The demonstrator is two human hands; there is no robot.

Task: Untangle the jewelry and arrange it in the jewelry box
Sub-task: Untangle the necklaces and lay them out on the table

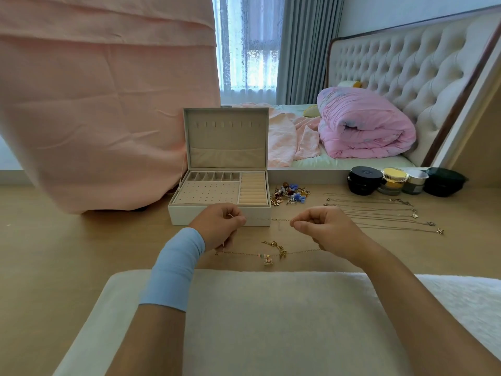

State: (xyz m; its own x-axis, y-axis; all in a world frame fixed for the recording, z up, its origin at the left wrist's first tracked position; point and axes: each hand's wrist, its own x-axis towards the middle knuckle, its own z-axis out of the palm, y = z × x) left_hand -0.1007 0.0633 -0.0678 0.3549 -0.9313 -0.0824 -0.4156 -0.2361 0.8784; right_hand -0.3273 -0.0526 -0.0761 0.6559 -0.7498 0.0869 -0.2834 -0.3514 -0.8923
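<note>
I have the left grip (221,226) and the right grip (321,229) both closed in a pinch on a fine chain (273,219). It is drawn almost straight between them, just in front of the pale front wall of the jewelry box (181,215). The box stands open with its lid upright, showing a soft beige lining, a dotted pad, small square cells and ribbed ring rolls. Between my grips and the near edge of the wood-grain worktop (81,240) lies a knotted gold chain (273,252) with a small pink charm. To the right, thin necklaces (379,214) lie in near-parallel lines, close together. A heap of bright charms (288,195) sits just beside the box's right wall, and round jars (393,180) line the back edge. Bare worktop opens to the left, under a hanging creased pink cloth (95,118). A fuzzy white cushion (271,321) butts against the near edge.
</note>
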